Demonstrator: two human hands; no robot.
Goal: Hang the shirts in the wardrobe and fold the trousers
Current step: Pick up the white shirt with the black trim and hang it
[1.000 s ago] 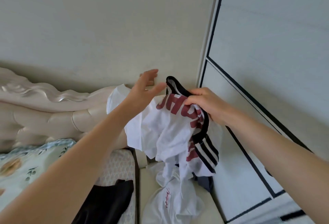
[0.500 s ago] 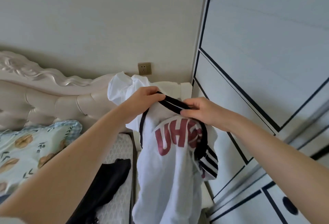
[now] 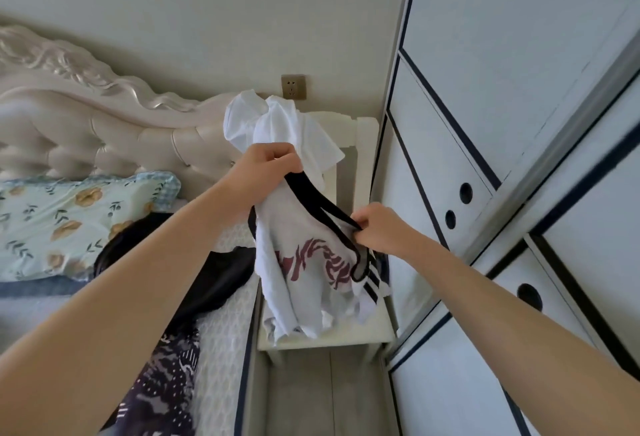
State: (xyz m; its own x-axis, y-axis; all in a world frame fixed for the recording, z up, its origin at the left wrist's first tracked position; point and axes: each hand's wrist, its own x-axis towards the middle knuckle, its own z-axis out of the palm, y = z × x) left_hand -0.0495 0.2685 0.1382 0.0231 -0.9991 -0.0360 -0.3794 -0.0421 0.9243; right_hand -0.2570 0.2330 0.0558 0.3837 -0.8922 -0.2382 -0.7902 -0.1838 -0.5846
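Note:
A white shirt [image 3: 298, 273] with red lettering, a black neckband and striped sleeve trim hangs between my hands above a cream bedside table [image 3: 346, 333]. My left hand [image 3: 268, 167] grips the black neckband at its upper end. My right hand [image 3: 379, 227] pinches the same band lower and to the right, stretching it. Another white garment [image 3: 277, 127] is draped over the table's raised back, behind my left hand. The wardrobe [image 3: 502, 124] with white sliding doors and black trim stands shut on the right.
A bed with a padded cream headboard [image 3: 104, 130] fills the left. On it lie a floral pillow [image 3: 69, 221], a black garment [image 3: 214, 279] and a dark patterned garment [image 3: 162, 383]. A wall socket [image 3: 293, 86] sits above the bedside table.
The view has tilted down. My hands moved apart along the black neckband, the right one lower, and the shirt now hangs down onto the bedside table.

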